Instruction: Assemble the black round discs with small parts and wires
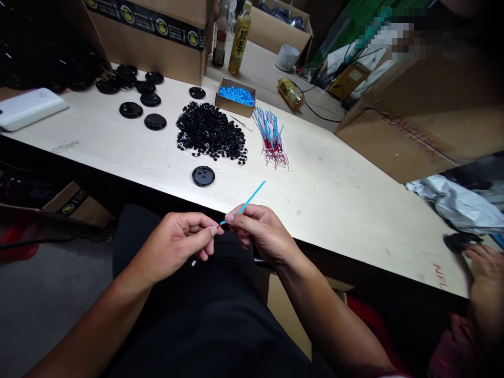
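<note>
Over my lap at the table's front edge, both my hands pinch one thin cable (252, 196). My left hand (187, 236) is closed on its red part, and a small white tip pokes out below those fingers. My right hand (255, 226) grips the blue part, whose straight end points up and away. Just beyond my hands lies a round black disc-shaped part (203, 176) with small marks on its face. Farther back is a bundle of similar cables (271, 136), blue and white above, red with white tips below.
A heap of small black rings (210, 131) sits mid-table (334, 194), beside a small box of blue pieces (236, 98). Black discs (131, 109) and a white device (33, 107) lie left. Bottles (240, 39) and cartons (409, 131) stand behind. A co-worker's hand (486, 260) is at right.
</note>
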`<state>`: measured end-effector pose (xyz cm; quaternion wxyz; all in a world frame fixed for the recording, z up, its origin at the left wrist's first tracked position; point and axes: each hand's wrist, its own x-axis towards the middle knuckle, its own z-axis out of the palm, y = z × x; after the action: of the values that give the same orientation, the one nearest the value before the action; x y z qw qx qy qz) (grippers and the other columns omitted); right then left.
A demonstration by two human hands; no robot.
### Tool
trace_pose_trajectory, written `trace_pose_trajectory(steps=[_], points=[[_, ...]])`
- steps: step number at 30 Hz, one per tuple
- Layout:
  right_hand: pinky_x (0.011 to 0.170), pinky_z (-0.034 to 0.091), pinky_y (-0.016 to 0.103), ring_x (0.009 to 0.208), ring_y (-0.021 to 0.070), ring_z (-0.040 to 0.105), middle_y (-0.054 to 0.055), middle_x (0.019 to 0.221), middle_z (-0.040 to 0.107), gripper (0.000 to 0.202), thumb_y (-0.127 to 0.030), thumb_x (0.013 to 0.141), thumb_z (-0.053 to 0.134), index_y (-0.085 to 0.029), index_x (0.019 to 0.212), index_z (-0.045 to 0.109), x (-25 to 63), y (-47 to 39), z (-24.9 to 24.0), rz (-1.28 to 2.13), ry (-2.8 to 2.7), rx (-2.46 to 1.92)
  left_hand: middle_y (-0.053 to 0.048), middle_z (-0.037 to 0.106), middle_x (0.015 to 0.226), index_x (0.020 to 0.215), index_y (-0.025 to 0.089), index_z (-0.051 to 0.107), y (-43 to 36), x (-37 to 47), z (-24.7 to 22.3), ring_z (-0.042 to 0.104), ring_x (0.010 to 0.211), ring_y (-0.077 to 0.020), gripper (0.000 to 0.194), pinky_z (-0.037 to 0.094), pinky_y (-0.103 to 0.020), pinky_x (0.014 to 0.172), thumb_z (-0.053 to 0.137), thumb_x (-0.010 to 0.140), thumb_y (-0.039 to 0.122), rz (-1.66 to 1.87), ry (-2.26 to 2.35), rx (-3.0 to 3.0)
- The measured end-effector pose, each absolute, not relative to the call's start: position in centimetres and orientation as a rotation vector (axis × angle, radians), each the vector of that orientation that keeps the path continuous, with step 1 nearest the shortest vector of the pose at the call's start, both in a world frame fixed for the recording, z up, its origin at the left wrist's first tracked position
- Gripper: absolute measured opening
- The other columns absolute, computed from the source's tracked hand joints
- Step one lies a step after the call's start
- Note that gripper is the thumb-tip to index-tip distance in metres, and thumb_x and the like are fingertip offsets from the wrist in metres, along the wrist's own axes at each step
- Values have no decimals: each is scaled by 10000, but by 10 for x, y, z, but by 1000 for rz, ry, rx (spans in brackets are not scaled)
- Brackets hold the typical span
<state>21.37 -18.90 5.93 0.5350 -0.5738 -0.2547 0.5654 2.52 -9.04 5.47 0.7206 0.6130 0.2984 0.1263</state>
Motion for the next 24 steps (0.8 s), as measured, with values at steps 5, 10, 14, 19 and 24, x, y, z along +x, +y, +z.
trace_pose_trajectory(steps=[5, 10, 14, 19, 24], points=[[413, 413, 183, 458, 60, 483, -28, 686, 663, 282, -390, 757, 921, -164, 833, 770, 215, -188, 65, 1425, -544, -1267, -9, 720, 637, 895, 162, 820, -93, 26, 59, 663, 536, -122, 190, 527, -189, 513, 704, 936, 307, 289, 659, 1443], [484, 487, 204, 512, 85, 562, -28, 710, 680, 261, -311, 773, 935, -178, 944, 792, 218, -192, 58, 1368, -648, -1264, 1, 719, 639, 905, 158, 812, -92, 25, 58, 650, 540, -103, 149, 517, -160, 515, 713, 946, 262, 207, 630, 1374], [560, 507, 211, 596, 98, 615, -19, 762, 705, 287, -254, 782, 939, -196, 1017, 784, 216, -195, 56, 1270, -734, -1286, 4, 696, 587, 906, 162, 800, -88, 23, 50, 604, 458, -84, 199, 477, -143, 456, 716, 977, 328, 105, 530, 1116], [608, 495, 215, 670, 100, 602, -22, 781, 692, 282, -243, 779, 946, -212, 1003, 776, 208, -196, 62, 1124, -761, -1301, 17, 650, 510, 903, 169, 786, -87, 22, 42, 518, 351, -76, 231, 435, -146, 379, 741, 969, 386, 35, 479, 868], [592, 484, 231, 680, 111, 593, -9, 820, 699, 306, -272, 780, 944, -213, 1024, 768, 206, -195, 63, 1068, -760, -1346, -20, 747, 660, 954, 159, 810, -89, 24, 40, 680, 532, -97, 221, 529, -139, 502, 751, 990, 370, 184, 512, 1040]])
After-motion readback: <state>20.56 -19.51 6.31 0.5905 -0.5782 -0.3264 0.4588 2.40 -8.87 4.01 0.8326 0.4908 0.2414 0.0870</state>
